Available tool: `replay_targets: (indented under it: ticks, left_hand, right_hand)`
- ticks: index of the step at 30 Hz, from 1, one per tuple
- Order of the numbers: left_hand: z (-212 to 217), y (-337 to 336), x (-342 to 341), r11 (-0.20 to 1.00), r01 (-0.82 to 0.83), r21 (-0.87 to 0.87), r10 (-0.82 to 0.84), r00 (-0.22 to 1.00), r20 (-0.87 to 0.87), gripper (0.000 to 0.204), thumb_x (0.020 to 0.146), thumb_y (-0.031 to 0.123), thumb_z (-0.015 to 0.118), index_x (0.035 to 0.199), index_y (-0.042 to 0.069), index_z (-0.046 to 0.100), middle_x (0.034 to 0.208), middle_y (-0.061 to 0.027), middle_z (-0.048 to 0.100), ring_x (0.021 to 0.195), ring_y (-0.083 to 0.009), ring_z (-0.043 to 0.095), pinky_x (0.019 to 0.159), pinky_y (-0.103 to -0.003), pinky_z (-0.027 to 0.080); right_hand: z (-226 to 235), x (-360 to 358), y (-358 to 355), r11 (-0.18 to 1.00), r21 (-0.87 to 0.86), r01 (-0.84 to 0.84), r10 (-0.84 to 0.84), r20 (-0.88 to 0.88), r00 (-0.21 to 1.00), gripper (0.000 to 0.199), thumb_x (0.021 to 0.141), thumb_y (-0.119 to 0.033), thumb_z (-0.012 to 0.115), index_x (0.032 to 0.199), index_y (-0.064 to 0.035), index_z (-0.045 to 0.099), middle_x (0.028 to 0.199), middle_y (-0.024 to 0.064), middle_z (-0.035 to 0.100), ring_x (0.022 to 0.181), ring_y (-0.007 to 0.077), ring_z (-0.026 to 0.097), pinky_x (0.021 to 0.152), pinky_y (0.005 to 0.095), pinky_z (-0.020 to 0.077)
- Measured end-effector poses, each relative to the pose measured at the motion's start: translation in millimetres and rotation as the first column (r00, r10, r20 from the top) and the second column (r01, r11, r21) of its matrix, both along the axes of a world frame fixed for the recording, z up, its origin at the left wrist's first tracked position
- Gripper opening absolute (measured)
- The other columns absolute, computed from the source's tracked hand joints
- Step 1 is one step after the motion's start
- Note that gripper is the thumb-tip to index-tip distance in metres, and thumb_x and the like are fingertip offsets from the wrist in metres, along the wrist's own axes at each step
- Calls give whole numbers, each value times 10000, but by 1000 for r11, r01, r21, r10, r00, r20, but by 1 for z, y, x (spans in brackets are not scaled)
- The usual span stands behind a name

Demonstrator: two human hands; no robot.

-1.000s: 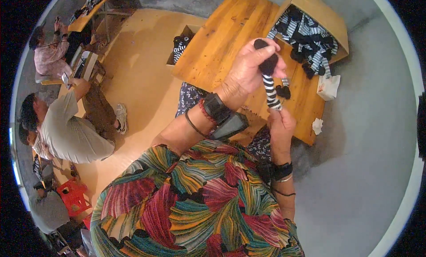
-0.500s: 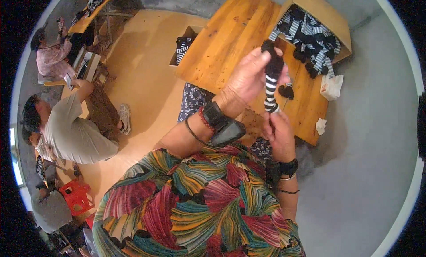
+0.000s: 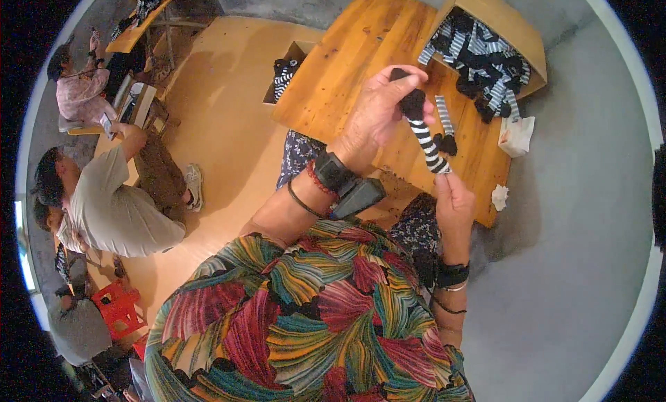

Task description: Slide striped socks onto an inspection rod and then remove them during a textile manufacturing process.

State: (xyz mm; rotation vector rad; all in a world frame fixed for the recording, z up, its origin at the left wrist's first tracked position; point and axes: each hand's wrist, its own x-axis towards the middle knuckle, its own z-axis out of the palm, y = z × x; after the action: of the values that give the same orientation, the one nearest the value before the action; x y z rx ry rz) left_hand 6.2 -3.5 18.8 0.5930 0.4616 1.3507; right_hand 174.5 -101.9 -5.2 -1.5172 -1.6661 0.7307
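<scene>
A narrow knitted piece [image 3: 425,142], solid black at its far end and striped black and white toward me, is stretched between my two hands above the table. My left hand [image 3: 381,107] is closed round the black end, with the thumb lying over it. The tip of the striped end is pinched between thumb and fingers of my right hand [image 3: 454,197]. Just right of it, another knitted piece [image 3: 445,116] with grey-and-white stripes and a black end lies on the wooden table [image 3: 347,76].
At the table's far right, a tipped cardboard box [image 3: 496,17] spills many striped knitted pieces [image 3: 485,62]. A small white box [image 3: 515,137] and crumpled white paper [image 3: 499,197] are by the right edge. Another carton [image 3: 298,52] stands left. Several people sit farther left, near a red stool [image 3: 119,308].
My right hand has moved right and slightly nearer, my left hand a little left. The knitted piece between them now slants, and the grey-striped piece on the table shows more fully.
</scene>
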Motion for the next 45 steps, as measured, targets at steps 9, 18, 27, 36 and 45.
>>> replay_targets:
  ticks: [9,18,27,36,45]
  left_hand:
    - [-7,-12,21,999,32,11,-32,999,26,75,804,79,521,866,38,524,555,-48,498,434,-147,512,394,-269,449]
    - [2,-12,7,980,89,179,-121,977,178,256,858,221,496,1032,33,484,846,-142,597,767,-257,612,702,-341,509]
    - [5,-8,20,958,-231,169,222,972,72,172,870,159,469,979,26,459,784,-129,587,730,-234,612,633,-349,522]
    - [15,-25,31,953,-291,89,296,954,-56,149,843,124,497,963,41,469,626,-56,532,513,-144,534,499,-241,456]
    - [19,-20,18,995,-40,91,30,994,109,225,878,258,458,926,40,485,685,-78,572,601,-193,583,534,-289,483]
  right_hand:
    - [-4,-24,6,946,-315,-74,-67,-414,908,226,871,-214,474,730,-39,493,533,-14,386,478,77,338,447,222,279]
    - [0,-25,-4,800,-435,-413,-158,-817,554,204,886,-229,436,762,-70,468,541,-40,379,424,58,311,434,189,274]
    - [-21,-24,-9,992,-101,75,-105,-349,931,172,864,-180,485,775,-39,524,573,-63,384,476,30,321,434,187,252]
    - [3,-33,0,860,-428,-279,-144,-727,671,215,868,-237,461,716,-85,469,531,-55,359,442,44,312,425,199,259]
    - [2,-15,1,864,-429,-263,-102,-661,743,225,864,-236,454,706,-78,483,516,-57,359,447,47,312,405,209,219]
